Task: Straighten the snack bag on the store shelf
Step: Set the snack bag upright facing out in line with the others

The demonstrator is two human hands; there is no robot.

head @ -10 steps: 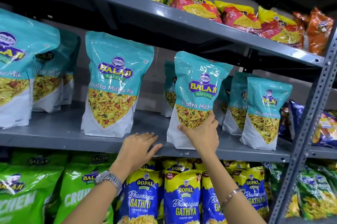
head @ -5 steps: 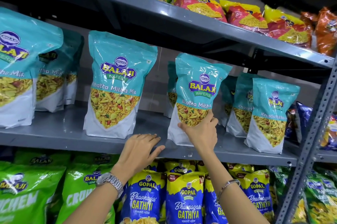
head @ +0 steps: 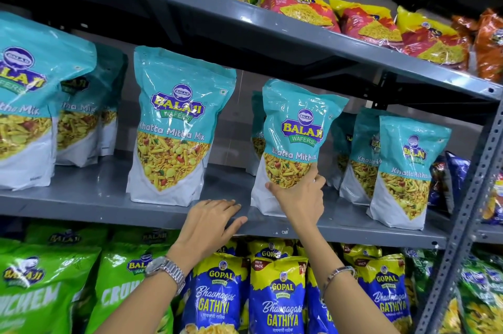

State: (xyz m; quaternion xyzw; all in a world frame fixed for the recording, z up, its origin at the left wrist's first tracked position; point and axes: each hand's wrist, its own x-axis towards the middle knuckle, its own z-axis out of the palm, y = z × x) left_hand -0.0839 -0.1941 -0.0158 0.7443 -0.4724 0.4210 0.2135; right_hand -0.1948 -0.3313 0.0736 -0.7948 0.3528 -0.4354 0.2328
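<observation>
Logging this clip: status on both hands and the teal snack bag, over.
Right hand gripping teal Balaji bag, bag tilted. Left hand flat on shelf edge, empty. Neighbouring bags apart, nothing blocking.

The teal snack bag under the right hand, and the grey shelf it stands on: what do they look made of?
Teal snack bag: seemingly glossy plastic film; it shows glare streaks and soft creases. The right hand presses its lower front.

Grey shelf: likely painted sheet metal with a matte finish; it has a thin folded front lip and meets a perforated upright.

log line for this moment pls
right hand grips teal snack bag, tilted | left hand flat on shelf edge | straightening underway
</observation>
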